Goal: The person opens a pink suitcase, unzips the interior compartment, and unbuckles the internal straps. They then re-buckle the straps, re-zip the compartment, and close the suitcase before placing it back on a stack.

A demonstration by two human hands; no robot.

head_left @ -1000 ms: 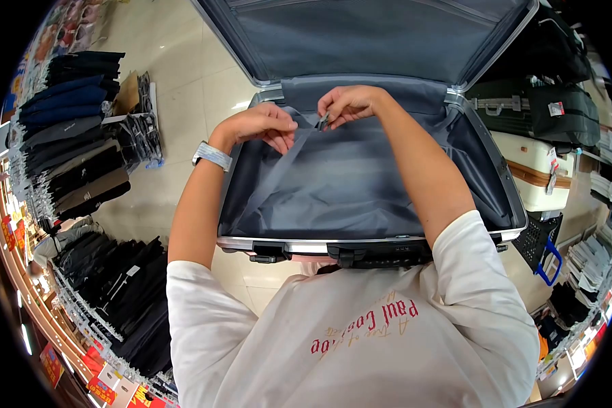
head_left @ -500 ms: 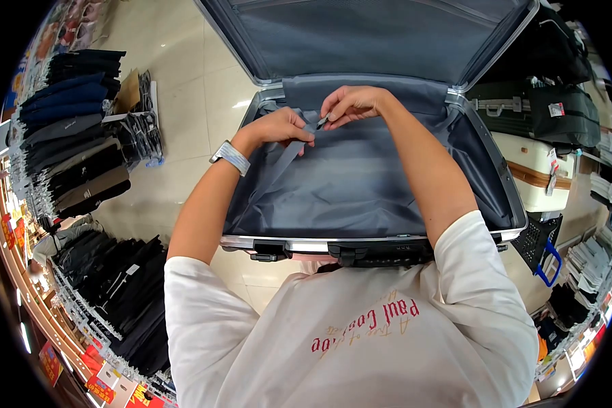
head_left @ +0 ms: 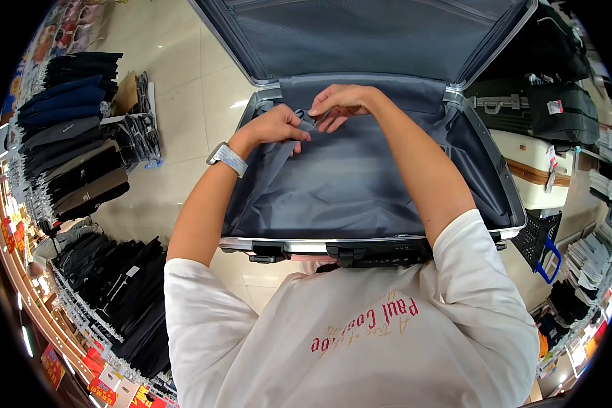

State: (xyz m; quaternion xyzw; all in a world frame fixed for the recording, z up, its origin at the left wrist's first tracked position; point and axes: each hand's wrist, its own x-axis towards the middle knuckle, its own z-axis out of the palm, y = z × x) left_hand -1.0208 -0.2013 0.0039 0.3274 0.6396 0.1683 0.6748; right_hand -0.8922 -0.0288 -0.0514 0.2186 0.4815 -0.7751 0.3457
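Note:
An open suitcase (head_left: 374,238) with a dark grey lining lies in front of me, its lid raised at the far side. A grey luggage strap (head_left: 270,166) runs up from the near left of the suitcase to my left hand (head_left: 277,127), which is closed on it, thumb on top. Just right of it, my right hand (head_left: 345,102) pinches the strap's other part, near a small dark fitting that the fingers partly hide. Both hands are above the far left of the lined compartment, close together but apart.
Dark clothes (head_left: 68,129) hang on racks to the left. To the right stand a dark green suitcase (head_left: 503,126), a cream suitcase (head_left: 527,153) with a brown band and a black basket (head_left: 534,234) with a blue handle.
My right hand has shifted slightly left, and its fingers are more spread below the thumb. A loop of strap now shows between the hands. My left hand keeps its hold.

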